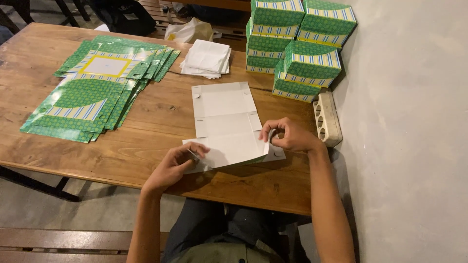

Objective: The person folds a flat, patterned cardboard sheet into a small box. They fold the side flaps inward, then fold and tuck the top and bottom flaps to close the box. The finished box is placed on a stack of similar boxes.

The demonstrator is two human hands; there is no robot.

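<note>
we've got the table (146,160) with flat green blanks (92,92) stacked far left and made-up boxes (302,44) piled by the wall. near the front edge lies our white blank (222,114), its near panel lifted. left hand (178,163) pinches its left corner, right hand (287,135) grips the right flap.

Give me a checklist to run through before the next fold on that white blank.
1. Left hand pinching the blank's near left edge: ok.
2. Right hand gripping the right flap: ok.
3. Blank's far half flat on the table: ok.
4. Flat stack apart from the blank: ok.
5. Finished boxes apart from the blank: ok.
6. Creases lined up: cannot tell.
</note>
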